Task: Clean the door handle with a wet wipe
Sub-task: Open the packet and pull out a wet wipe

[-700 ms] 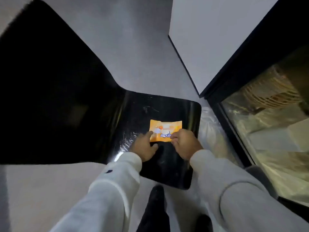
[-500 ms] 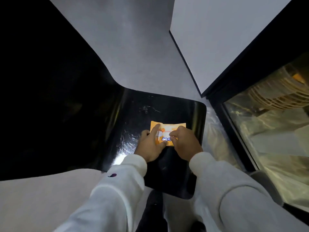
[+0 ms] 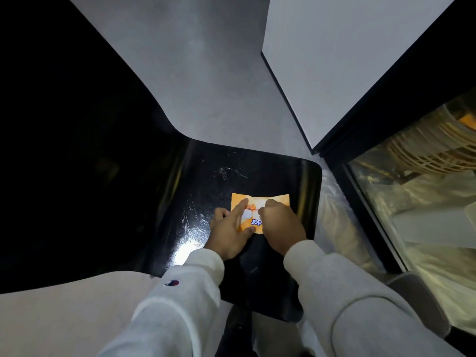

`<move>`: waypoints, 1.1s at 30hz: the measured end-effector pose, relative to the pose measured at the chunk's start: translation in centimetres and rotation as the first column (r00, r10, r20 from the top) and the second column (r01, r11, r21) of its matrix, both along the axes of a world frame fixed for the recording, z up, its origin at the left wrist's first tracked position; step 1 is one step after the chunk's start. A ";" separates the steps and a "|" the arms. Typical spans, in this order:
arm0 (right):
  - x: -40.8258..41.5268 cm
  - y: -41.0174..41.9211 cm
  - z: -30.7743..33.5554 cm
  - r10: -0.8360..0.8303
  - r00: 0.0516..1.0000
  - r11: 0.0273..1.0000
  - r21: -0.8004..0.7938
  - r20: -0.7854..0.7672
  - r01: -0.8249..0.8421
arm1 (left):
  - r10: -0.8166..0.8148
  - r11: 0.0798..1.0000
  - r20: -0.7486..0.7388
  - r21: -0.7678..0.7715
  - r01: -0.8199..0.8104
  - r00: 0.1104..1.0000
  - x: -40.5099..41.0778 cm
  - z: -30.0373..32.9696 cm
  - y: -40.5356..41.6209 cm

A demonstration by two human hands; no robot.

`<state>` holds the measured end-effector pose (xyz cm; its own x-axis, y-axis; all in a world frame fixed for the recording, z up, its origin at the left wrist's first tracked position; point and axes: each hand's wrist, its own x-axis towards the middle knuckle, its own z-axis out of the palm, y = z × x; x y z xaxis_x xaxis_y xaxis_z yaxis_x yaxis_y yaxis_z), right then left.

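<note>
An orange wet-wipe packet [image 3: 260,202] with blue lettering lies on the glossy black seat [image 3: 257,171] of a chair. My left hand [image 3: 229,233] holds the packet's left side, index finger laid across its top and thumb at its near edge. My right hand [image 3: 282,228] covers the packet's right half, its fingertips pinched at the flap in the middle. Both arms wear white sleeves. No door handle is in view.
The chair's black backrest [image 3: 77,150] rises at the left. A white wall panel [image 3: 334,60] with a dark edge stands at the upper right. A black-framed glass pane [image 3: 417,215] at the right shows a fan and clutter behind it. The floor [image 3: 206,73] is grey.
Both hands have closed in on the packet: the left hand moved onto its left side and the right fingertips went to the flap. The camera has tilted slightly.
</note>
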<state>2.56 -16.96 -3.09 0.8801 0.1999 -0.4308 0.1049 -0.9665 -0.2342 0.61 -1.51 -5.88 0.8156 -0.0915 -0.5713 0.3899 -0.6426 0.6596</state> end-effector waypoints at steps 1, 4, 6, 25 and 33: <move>0.1 0.0 -0.2 0.015 1.000 1.000 -0.002 0.007 -0.015 | 0.010 1.000 -0.001 -0.005 -0.010 1.000 0.0 -0.1 0.0; 0.5 0.0 -0.6 0.039 0.998 0.999 -0.003 0.039 -0.038 | 0.018 0.999 -0.014 -0.032 -0.018 1.000 0.2 0.0 0.1; 0.5 0.1 -0.8 0.048 0.998 0.999 0.003 0.047 -0.048 | 0.012 0.999 -0.017 -0.031 -0.012 1.000 0.1 0.0 0.2; -1.1 -0.3 -3.5 0.005 0.993 0.995 0.103 0.115 -0.017 | 0.112 0.994 -0.034 -0.009 -0.112 0.993 0.3 -0.3 -0.4; -1.8 -0.6 0.6 -0.334 0.936 0.831 0.504 0.114 0.236 | 0.126 0.992 -0.043 -0.013 -0.126 0.991 -0.1 -0.5 -0.6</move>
